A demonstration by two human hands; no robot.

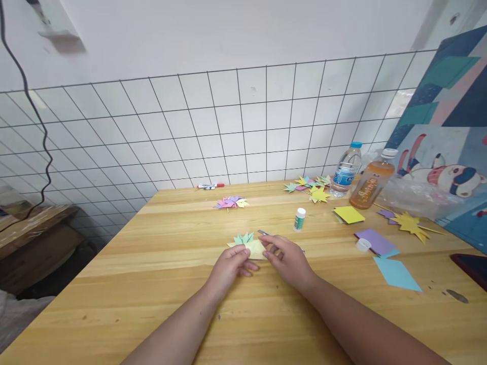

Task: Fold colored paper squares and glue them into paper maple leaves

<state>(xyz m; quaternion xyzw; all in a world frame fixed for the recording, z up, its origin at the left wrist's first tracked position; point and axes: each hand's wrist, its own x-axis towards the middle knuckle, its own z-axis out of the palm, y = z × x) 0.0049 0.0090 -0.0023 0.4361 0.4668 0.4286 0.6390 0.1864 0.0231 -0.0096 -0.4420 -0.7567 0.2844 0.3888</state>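
Wood table (152, 284), tiled wall (220, 132) behind. We log the yellow paper (256, 249) left of the glue (299, 221) and nearer us, pinched by the left hand (230, 263), thumb on top; the right hand (289, 261), fingers half-curled, is at its right edge, grip unclear.

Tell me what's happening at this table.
A person's left hand pinches a pale yellow folded paper, with the right hand at its right edge; whether that one grips is unclear. Green folded paper points show just beyond. A glue stick stands upright farther back on the wooden table, and a multicolored paper cluster lies toward the tiled wall.
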